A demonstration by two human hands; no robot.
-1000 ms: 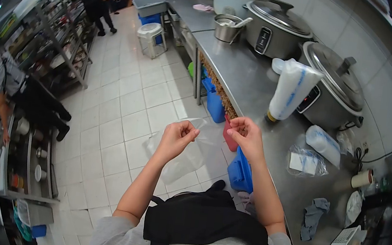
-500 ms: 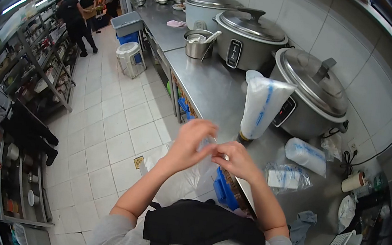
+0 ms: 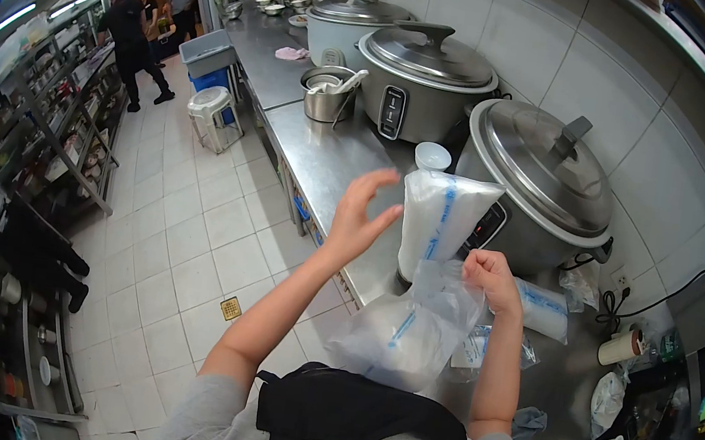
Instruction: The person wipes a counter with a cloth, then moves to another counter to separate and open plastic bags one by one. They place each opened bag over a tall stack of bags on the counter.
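Observation:
My right hand point(image 3: 494, 281) is closed in a fist on the gathered top of a translucent plastic bag point(image 3: 399, 337). The bag bulges below it near my apron, with pale contents and blue print; what exactly is inside I cannot make out. My left hand point(image 3: 361, 219) is raised to the left of a tall white plastic pack with blue print point(image 3: 447, 215), fingers apart and holding nothing. That pack stands upright on the counter, its base partly hidden by the bag. Behind it sits a stack of clear cups or lids point(image 3: 433, 156).
Large rice cookers point(image 3: 538, 173) line the tiled wall. A metal pot with utensils point(image 3: 329, 97) stands on the steel counter point(image 3: 356, 156). Another printed pack point(image 3: 544, 309) lies to the right. A stool point(image 3: 213, 117) and shelving point(image 3: 70, 129) flank the aisle; a person point(image 3: 5, 219) reaches into the shelves.
My hands were close together over the bag; now they are apart. The left has risen, and the right has moved right with the bag, which now hangs higher before the counter.

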